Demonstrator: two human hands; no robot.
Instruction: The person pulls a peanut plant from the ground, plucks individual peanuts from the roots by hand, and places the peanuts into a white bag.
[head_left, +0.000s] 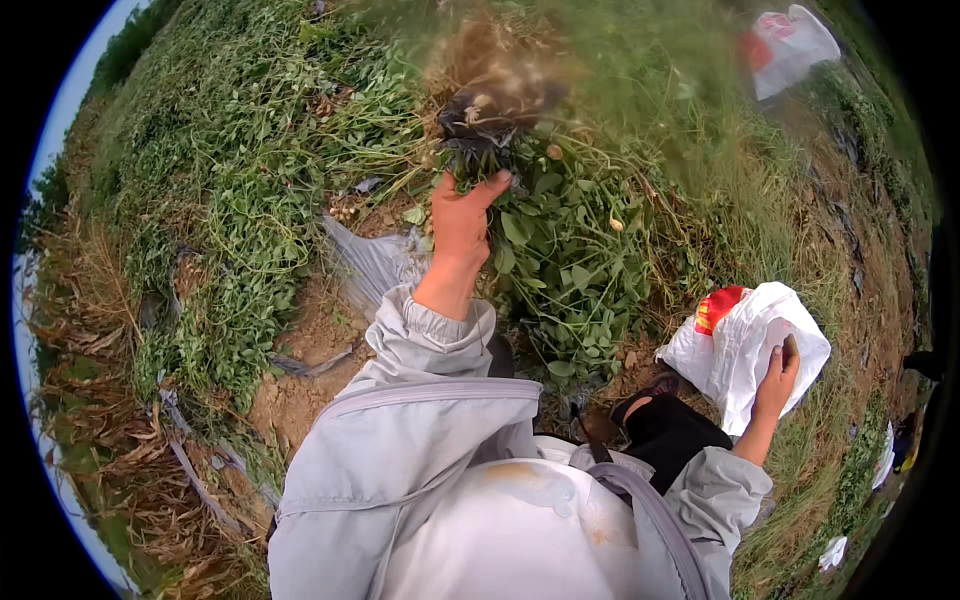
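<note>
My left hand (459, 221) is closed round the stems of a pulled peanut plant. Its roots (491, 71) point away from me, blurred, with pods among them and black plastic film (480, 127) round their base. Green leafy peanut vines (577, 277) lie beneath and to the right of that hand, with a few loose pods. My right hand (780, 371) is at the opening of a white woven sack (705, 349) with a red and yellow print. Its thumb and fingers show in front of the white material; whether they grip anything cannot be told.
Peanut vines (240, 210) cover the ground on the left. Torn plastic film (375, 259) lies over bare soil beside my left arm. Another white sack (795, 52) is at the upper right. Dry corn stalks (127, 465) lie at the lower left.
</note>
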